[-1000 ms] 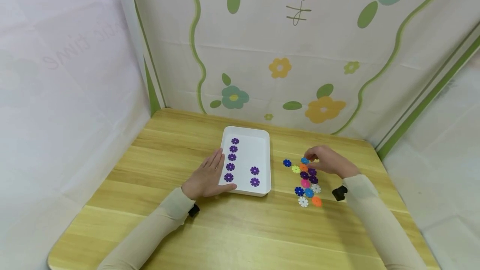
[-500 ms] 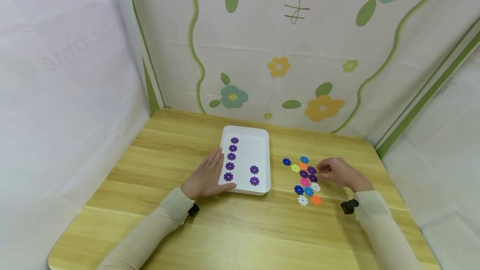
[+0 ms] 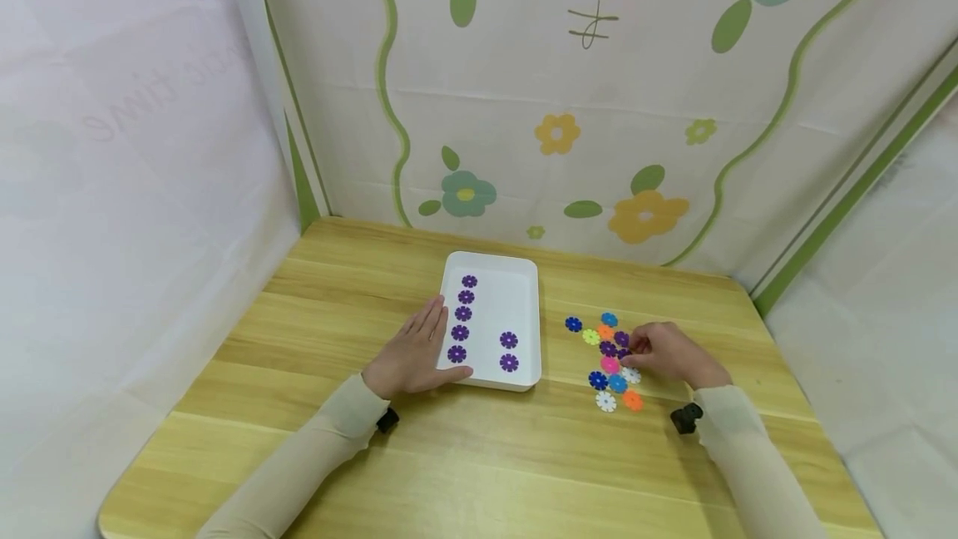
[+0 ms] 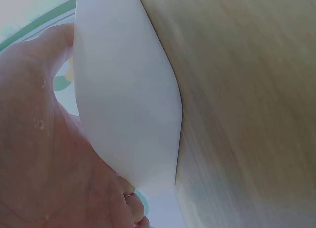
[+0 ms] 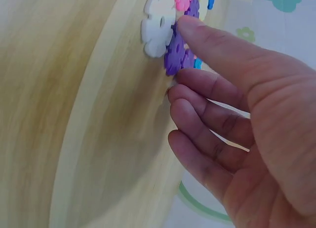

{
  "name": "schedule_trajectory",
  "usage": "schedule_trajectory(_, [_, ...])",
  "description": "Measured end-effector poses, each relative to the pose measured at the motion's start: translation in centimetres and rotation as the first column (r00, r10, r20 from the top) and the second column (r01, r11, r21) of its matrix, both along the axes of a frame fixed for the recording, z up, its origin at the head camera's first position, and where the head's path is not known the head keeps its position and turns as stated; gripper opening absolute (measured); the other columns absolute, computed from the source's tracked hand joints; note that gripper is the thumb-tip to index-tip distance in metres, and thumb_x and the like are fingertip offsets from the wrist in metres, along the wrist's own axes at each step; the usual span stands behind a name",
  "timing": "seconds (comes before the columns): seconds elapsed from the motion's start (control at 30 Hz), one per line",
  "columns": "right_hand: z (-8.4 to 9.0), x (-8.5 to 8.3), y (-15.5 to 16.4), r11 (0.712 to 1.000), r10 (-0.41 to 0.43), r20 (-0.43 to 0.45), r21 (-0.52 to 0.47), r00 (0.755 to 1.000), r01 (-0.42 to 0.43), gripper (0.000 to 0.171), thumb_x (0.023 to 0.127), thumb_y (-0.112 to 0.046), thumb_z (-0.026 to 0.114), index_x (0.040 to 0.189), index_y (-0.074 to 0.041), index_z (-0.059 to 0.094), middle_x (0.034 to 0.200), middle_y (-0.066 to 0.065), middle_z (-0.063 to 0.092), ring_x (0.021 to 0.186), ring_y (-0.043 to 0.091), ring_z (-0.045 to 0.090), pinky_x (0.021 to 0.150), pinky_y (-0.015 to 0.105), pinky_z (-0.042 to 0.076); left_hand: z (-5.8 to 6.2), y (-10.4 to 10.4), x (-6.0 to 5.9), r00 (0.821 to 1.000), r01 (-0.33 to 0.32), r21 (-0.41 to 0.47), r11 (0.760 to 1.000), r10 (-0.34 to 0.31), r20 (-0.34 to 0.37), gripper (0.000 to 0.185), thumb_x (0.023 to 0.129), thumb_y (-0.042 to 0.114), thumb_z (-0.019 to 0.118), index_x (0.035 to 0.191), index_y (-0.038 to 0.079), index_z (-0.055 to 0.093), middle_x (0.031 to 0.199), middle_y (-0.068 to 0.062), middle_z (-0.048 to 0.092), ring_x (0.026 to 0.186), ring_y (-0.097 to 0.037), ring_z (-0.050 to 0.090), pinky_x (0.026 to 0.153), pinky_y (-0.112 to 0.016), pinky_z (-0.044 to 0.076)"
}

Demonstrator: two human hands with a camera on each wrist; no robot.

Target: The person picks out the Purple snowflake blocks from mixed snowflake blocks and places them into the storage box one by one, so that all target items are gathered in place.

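A white tray holds purple snowflake discs, with several in a column along its left side and two at the lower right. My left hand rests at its near left corner. Its fingers lie straight along the left side and its thumb along the near rim. To the right, my right hand reaches into a loose cluster of coloured discs. In the right wrist view, thumb and index finger sit at opposite edges of a purple snowflake disc still among the others. A white disc lies beside it.
The cluster also has a pink disc, a yellow disc, an orange disc, a dark blue disc and others. All lie on a wooden table. A flowered cloth stands behind the table.
My right hand left the light blue disc at the cluster's far end, drew back to the right, then came in over a purple disc. The left hand and tray stay still.
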State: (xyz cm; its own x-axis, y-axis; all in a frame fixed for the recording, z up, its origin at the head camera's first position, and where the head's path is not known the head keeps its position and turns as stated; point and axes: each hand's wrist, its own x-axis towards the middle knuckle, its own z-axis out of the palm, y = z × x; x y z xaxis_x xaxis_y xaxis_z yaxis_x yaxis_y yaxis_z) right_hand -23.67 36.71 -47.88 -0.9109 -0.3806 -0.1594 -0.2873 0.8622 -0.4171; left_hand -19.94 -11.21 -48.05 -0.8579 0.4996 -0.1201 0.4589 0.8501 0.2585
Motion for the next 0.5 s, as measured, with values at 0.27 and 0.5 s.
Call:
schedule_trajectory(0.27, [0.28,-0.27,-0.52,1.000,-0.025,0.062,-0.007,0.998,0.025,0.018,0.094,-0.024,0.082,0.087,-0.012,0.070,0.080,-0.002,0.067,0.071,0.013,0.056,0.062,0.024,0.048,-0.28,0.02,-0.03,1.000,-0.001,0.000,1.000,0.001,-0.001,0.117,0.097,0.081,0.043,0.167,-0.005,0.009,0.177,-0.022,-0.003,0.167,-0.036,0.001,0.136,-0.050,0.013])
schedule_trajectory(0.5, [-0.37,-0.95,-0.15,0.998,-0.052,0.080,-0.040,0.995,0.056,0.022,0.093,-0.022,0.083,0.098,-0.008,0.066,0.090,0.000,0.069,0.080,0.013,0.061,0.069,0.024,0.053,-0.26,-0.05,0.01,1.000,-0.005,0.009,1.000,0.005,-0.005,0.116,0.097,0.079,0.047,0.166,-0.007,0.011,0.177,-0.023,-0.002,0.166,-0.038,0.003,0.136,-0.052,0.015])
